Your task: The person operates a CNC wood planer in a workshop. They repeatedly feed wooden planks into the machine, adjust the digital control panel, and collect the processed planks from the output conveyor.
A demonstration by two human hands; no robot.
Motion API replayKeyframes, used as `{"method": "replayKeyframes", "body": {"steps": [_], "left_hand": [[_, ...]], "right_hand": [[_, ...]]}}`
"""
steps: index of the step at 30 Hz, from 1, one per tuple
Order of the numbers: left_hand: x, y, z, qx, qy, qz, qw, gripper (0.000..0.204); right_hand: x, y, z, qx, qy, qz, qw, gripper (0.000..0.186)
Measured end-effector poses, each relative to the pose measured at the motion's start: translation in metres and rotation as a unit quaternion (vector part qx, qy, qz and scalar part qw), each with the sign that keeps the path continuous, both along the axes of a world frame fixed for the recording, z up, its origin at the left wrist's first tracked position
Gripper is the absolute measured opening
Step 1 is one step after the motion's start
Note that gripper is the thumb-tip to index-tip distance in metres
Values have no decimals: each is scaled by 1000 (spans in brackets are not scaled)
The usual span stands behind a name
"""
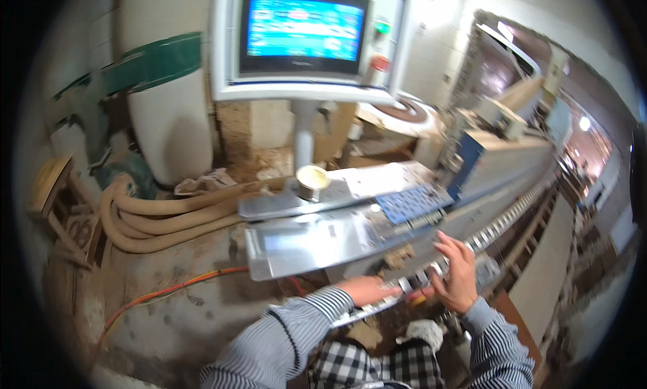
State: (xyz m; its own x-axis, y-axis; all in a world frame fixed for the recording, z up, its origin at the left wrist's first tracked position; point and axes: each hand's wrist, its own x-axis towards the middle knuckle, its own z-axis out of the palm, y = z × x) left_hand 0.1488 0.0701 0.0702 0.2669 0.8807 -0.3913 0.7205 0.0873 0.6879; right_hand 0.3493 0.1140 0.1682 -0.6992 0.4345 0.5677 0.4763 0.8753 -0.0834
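My left hand (368, 290) reaches in from the lower middle with its fingers stretched out. Its fingertips lie at a row of small light-coloured blocks (416, 279) along the machine's front edge; the exact contact is blurred. Just right of these blocks is my right hand (458, 276), raised, with thumb and fingers apart and nothing visible between them. Under the blocks, a small red and yellow thing (419, 297) is too blurred to name. Beyond the right hand, a silvery segmented track (509, 217) runs along the machine to the far right.
A control screen (303, 35) on a post stands behind a metal worktop (306, 244). The worktop bears a round tub (313, 180) and a blue perforated plate (413, 202). Thick beige hoses (158, 217) and an orange cable (175, 288) lie left. A long board (539, 281) leans right.
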Motion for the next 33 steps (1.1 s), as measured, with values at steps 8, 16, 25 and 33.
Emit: {"method": "replayKeyframes", "body": {"steps": [8, 16, 25, 33], "left_hand": [[5, -17, 15, 67, -27, 53, 996, 59], [14, -43, 26, 182, 272, 203, 923, 63], [-7, -115, 17, 196, 329, 350, 855, 68], [16, -119, 27, 176, 343, 404, 830, 65]], "right_hand": [[357, -168, -129, -90, 115, -539, 829, 41], [534, -228, -205, -51, 168, -766, 618, 47], [572, -148, -214, -171, -8, -806, 566, 59], [608, -167, -231, -190, 73, -797, 569, 57]]}}
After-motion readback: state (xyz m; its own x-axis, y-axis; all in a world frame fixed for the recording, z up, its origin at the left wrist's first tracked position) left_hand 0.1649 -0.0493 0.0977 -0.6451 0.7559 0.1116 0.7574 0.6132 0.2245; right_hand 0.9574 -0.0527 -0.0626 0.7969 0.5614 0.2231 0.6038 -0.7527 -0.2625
